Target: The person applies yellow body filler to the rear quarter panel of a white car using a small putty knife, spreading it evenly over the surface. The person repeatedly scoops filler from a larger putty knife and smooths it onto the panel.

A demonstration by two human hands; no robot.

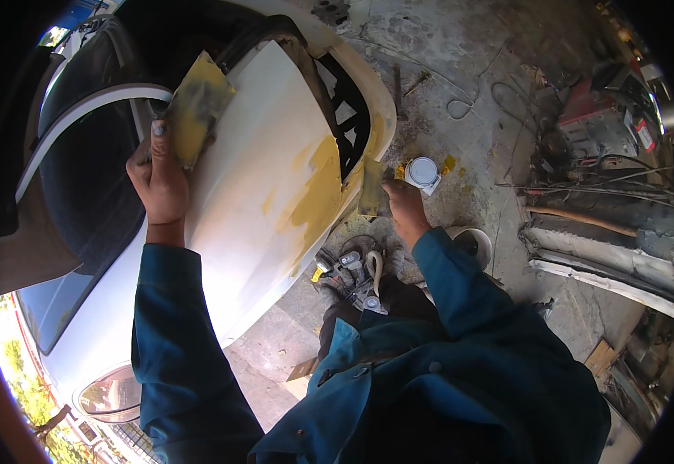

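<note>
My left hand (159, 178) grips a flat plate (202, 100) smeared with yellow and grey paste, held up over the white car (236, 209). My right hand (406, 205) pinches a thin, putty-stained spreader (372, 189) beside the car's right edge, just outside a yellow filler patch (314, 185) on the pale panel. Whether the spreader touches that edge I cannot tell. A dark slotted opening (341, 108) runs along the panel's far right end. A white tin (422, 173) stands on the floor past my right hand.
Power tools (352, 267) and a bucket (472, 247) sit on the stained concrete floor by my legs. Loose cables (468, 104) lie farther ahead. Along the right are a red metal object (584, 108), long metal parts (607, 274) and a wooden handle (576, 220). Dark glass (90, 193) fills the left.
</note>
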